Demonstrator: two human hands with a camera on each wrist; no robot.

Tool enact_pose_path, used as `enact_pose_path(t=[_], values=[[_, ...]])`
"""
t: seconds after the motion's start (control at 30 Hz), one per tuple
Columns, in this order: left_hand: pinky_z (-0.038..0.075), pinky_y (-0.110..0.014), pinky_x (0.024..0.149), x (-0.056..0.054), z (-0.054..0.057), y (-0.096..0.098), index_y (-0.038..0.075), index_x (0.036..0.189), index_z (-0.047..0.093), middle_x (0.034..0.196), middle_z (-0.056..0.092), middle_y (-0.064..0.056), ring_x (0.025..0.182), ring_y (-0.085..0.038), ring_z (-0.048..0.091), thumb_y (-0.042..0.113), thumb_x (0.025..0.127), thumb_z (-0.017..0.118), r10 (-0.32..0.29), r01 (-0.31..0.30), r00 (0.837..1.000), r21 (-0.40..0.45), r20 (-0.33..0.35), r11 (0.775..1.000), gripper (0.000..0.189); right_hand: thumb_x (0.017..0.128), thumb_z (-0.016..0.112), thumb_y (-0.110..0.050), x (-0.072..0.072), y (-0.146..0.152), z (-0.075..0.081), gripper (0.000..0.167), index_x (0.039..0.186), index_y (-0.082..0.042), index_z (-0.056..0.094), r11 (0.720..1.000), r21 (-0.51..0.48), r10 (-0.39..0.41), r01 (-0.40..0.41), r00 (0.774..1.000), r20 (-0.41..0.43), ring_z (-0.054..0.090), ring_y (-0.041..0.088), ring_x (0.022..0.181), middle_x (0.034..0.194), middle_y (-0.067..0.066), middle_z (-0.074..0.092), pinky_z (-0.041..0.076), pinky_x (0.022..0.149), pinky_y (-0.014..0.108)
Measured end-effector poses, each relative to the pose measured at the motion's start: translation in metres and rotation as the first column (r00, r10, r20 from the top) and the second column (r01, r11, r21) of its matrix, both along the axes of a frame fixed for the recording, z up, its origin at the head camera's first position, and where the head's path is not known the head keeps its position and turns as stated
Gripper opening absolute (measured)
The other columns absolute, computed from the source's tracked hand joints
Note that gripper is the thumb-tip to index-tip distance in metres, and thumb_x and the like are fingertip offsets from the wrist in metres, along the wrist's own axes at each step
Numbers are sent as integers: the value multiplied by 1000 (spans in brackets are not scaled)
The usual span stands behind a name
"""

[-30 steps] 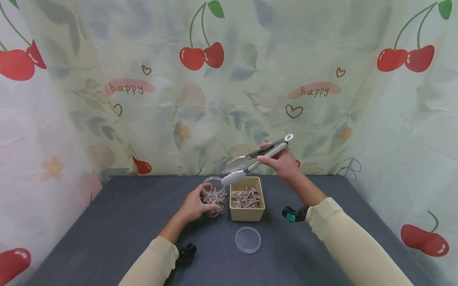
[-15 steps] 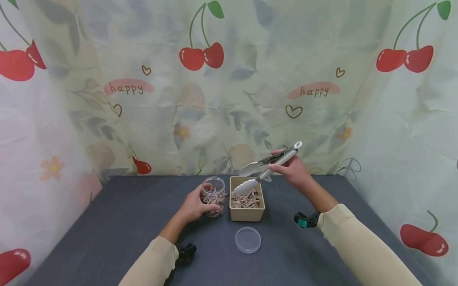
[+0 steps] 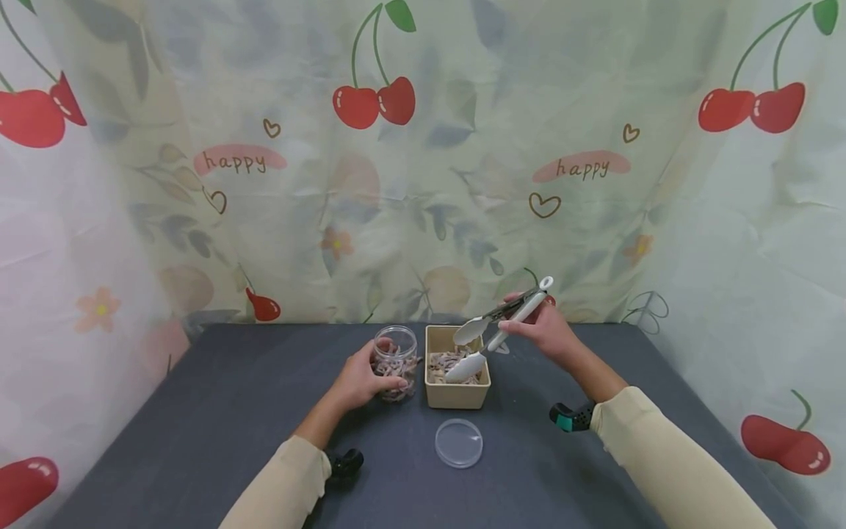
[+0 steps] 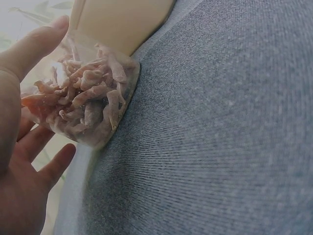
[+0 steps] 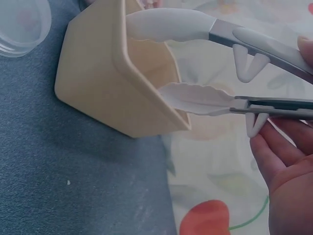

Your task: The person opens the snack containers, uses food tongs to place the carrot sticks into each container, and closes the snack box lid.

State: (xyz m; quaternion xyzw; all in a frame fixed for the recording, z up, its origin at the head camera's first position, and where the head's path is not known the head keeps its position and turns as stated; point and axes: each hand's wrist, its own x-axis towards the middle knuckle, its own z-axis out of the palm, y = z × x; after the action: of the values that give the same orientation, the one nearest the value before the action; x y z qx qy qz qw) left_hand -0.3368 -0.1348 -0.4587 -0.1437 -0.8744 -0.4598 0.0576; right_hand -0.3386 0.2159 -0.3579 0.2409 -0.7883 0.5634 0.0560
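Note:
My left hand (image 3: 359, 378) holds a clear open-topped jar (image 3: 396, 343) on the table, thumb on one side and fingers behind. Through its wall show many pinkish-brown dried strips (image 4: 93, 93). Just right of the jar is a beige rectangular bin (image 3: 456, 397) with similar strips (image 3: 441, 361) inside. My right hand (image 3: 545, 329) grips a pair of tongs (image 3: 518, 316) with white tips and handles. The spread tips (image 5: 195, 100) dip into the bin's mouth, with nothing seen between them. Whether they touch the strips, I cannot tell.
A round clear lid (image 3: 459, 444) lies flat on the dark table (image 3: 264, 426) in front of the bin. A cherry-print curtain (image 3: 423, 184) stands behind the table and along both sides. A small white crumb (image 5: 69, 182) lies beside the bin.
The tongs have moved right and down, from above the jar's rim to the bin, where their tips now dip in. The left hand and the jar have stayed put.

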Motion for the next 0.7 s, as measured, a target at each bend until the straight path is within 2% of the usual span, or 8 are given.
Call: enact_pose_path(t=[0.17, 0.3, 0.47, 0.7], values=[[42, -45, 92, 0, 1, 0, 13, 134, 52, 130, 57, -6, 111, -23, 54, 30, 69, 90, 2, -2, 1000, -5, 6, 1000, 77, 85, 73, -4, -2, 0, -7, 50, 128, 9, 51, 998, 61, 7, -9, 999, 32, 62, 14, 87, 115, 32, 57, 50, 76, 26], [43, -44, 91, 0, 2, 1, 13, 134, 52, 129, 57, -6, 109, -22, 55, 30, 69, 90, 2, -2, 1000, -2, 7, 1000, 77, 86, 74, -8, -2, -2, -10, 51, 129, 8, 51, 993, 117, 2, -5, 1000, 21, 64, 18, 89, 114, 30, 59, 50, 77, 27], [43, -43, 90, 1, 3, 1, 13, 133, 52, 128, 57, -7, 108, -22, 55, 29, 69, 90, 1, -1, 1000, 4, 10, 1000, 76, 86, 74, -10, -3, -4, -13, 48, 127, 6, 54, 986, 166, -28, 27, 1000, -2, 64, 21, 87, 109, 24, 63, 51, 76, 30], [43, -44, 91, 2, 2, 1, 13, 133, 53, 128, 57, -7, 109, -22, 55, 27, 70, 90, -2, 1, 1000, 15, 14, 1000, 75, 86, 75, -12, -5, -8, -19, 46, 125, 4, 56, 979, 189, -73, 75, 997, -19, 66, 18, 83, 99, 16, 67, 52, 73, 31]])
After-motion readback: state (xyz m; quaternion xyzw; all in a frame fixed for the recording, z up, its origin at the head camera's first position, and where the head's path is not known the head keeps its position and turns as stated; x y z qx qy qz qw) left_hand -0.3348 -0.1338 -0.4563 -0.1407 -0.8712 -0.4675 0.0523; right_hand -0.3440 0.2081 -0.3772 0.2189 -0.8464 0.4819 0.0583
